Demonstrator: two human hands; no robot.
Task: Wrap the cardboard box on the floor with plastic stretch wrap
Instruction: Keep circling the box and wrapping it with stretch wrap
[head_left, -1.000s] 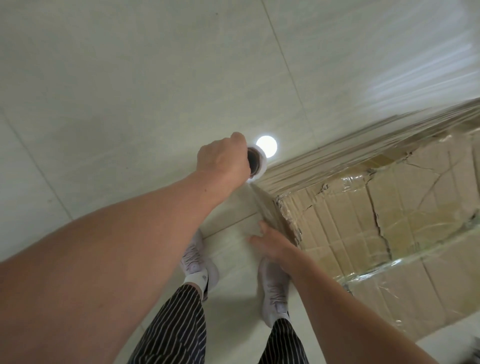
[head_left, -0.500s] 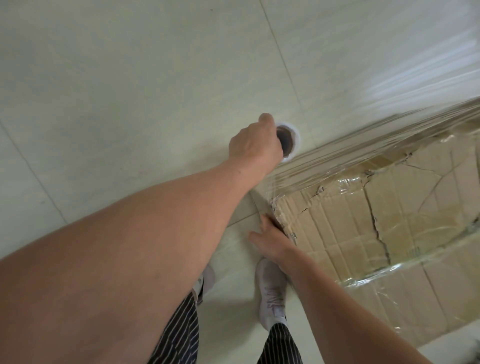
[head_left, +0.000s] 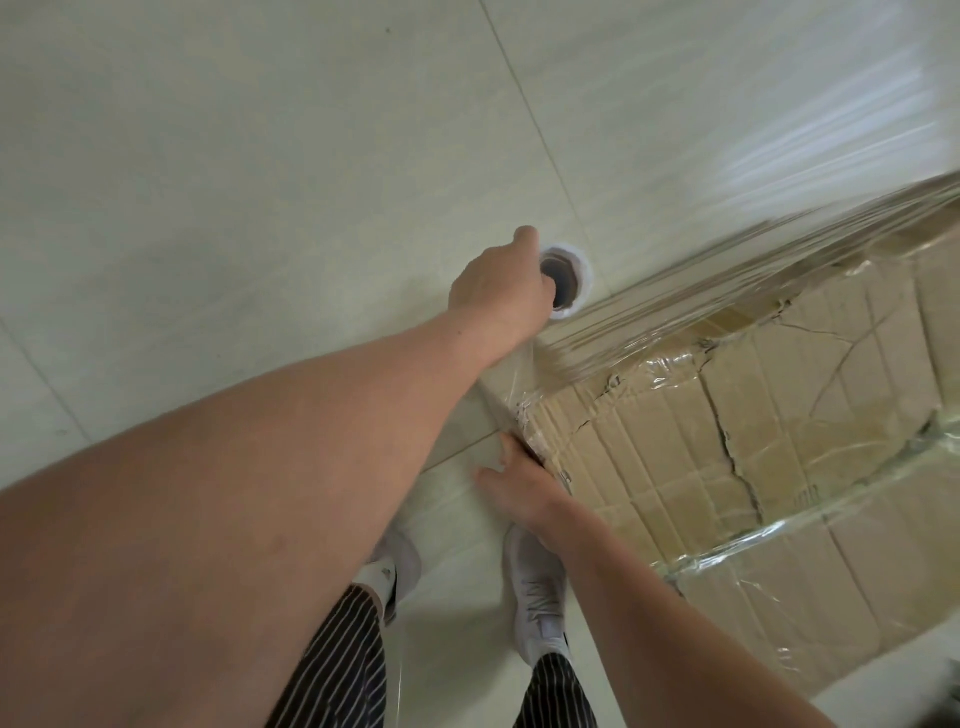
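My left hand (head_left: 496, 291), gripping the stretch wrap roll (head_left: 571, 283), has moved toward one o'clock, so the film now starts along the next side. My right hand (head_left: 522, 480), fingers straight, presses the cardboard box (head_left: 753, 431) corner.

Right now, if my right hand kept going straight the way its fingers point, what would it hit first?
Likely the stretch wrap drawn taut at the cardboard box corner, just ahead of the right hand; depth is unclear.

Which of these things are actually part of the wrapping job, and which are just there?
Part of the job: cardboard box; plastic film stretched along its side; wrap roll, gripped by the left hand; right hand, touching the box's corner.

Just there: white shoes; striped trousers; tiled floor.
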